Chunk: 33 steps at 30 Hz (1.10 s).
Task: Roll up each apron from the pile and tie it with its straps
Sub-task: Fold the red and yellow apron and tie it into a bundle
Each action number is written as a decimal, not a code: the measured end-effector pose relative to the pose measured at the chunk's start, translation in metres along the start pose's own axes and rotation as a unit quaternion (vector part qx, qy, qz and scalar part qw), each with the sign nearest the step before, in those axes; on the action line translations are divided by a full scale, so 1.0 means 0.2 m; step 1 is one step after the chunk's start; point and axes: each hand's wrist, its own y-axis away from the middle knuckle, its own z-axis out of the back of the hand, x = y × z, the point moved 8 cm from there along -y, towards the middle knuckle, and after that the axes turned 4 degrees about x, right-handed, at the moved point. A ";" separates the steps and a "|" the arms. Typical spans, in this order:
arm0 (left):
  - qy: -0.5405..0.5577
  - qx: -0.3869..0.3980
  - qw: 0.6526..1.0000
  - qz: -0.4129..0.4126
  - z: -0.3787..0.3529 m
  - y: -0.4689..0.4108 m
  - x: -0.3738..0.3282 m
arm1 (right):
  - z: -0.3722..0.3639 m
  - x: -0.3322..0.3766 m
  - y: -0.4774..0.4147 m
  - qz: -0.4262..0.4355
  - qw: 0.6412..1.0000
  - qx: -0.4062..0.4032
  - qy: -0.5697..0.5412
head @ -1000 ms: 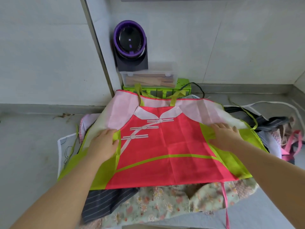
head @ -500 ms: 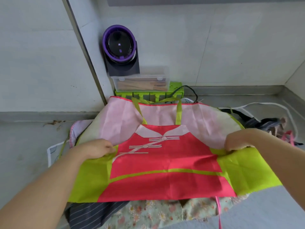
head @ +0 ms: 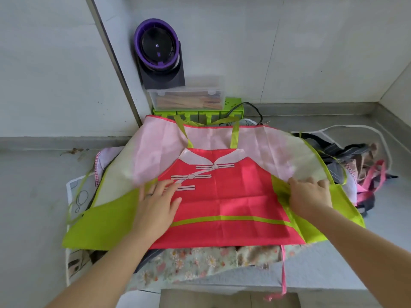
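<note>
Hands lie on a red and lime-green apron (head: 233,203), which is spread flat over a pile of other aprons on a grey counter (head: 33,196). The left hand (head: 158,203) is flat, fingers straight and slightly spread, pressing the apron's red front beside its printed white fastenings. The right hand (head: 310,196) rests on the apron's right side, where the lime-green meets a pale folded part; its fingers bend at the fold, and whether they pinch the cloth cannot be told. A lime neck strap (head: 234,134) loops at the apron's far edge. A floral apron (head: 200,261) shows beneath the apron's near edge, crossed by a hanging pink strap (head: 283,270). To the apron's right lies a striped apron (head: 340,152) among tangled straps. Beyond the apron, against the wall, a clear box (head: 189,100) sits below a purple-rimmed round device (head: 156,45)
</note>
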 end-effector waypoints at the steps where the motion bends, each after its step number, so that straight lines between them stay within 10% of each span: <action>1: 0.001 0.064 0.998 -0.015 -0.05 0.04 -0.07 | 0.00 -0.01 0.01 0.001 1.000 0.007 -0.008; 5: 0.020 0.246 0.969 0.011 -0.28 0.18 -0.11 | 0.05 -0.03 0.07 -0.011 0.999 -0.039 -0.027; 9: 0.029 0.233 0.971 -0.043 -0.24 0.19 -0.19 | 0.07 0.17 0.23 0.133 0.972 -0.165 -0.106; 12: 0.028 0.252 0.963 -0.090 -0.24 0.22 -0.29 | -0.11 0.32 0.34 0.216 0.964 -0.068 -0.141; 26: 0.017 0.207 0.972 -0.109 -0.29 0.34 -0.21 | -0.39 0.12 0.42 0.022 0.971 0.061 -0.230; 33: 0.021 0.245 0.958 -0.150 -0.25 0.35 -0.23 | -0.22 0.28 0.55 0.283 0.934 -0.120 -0.183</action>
